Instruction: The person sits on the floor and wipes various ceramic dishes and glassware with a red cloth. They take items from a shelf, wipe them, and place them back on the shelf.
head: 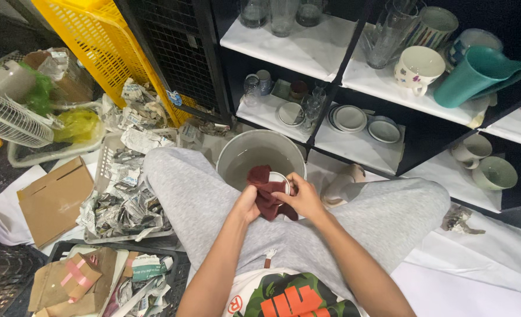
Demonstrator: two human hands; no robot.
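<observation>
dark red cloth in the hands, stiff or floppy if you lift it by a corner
Probably floppy: the dark red cloth bunches and drapes over the white cup between the left hand and right hand. Likely light, and unlikely to slip, since it folds around the fingers.

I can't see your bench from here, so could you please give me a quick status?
Both hands, left and right, gripping dark red cloth around small white cup. Grey round bucket directly beyond. Nothing obstructing.

Bucket [254, 147] between knees, before shelves [354, 141].
</observation>
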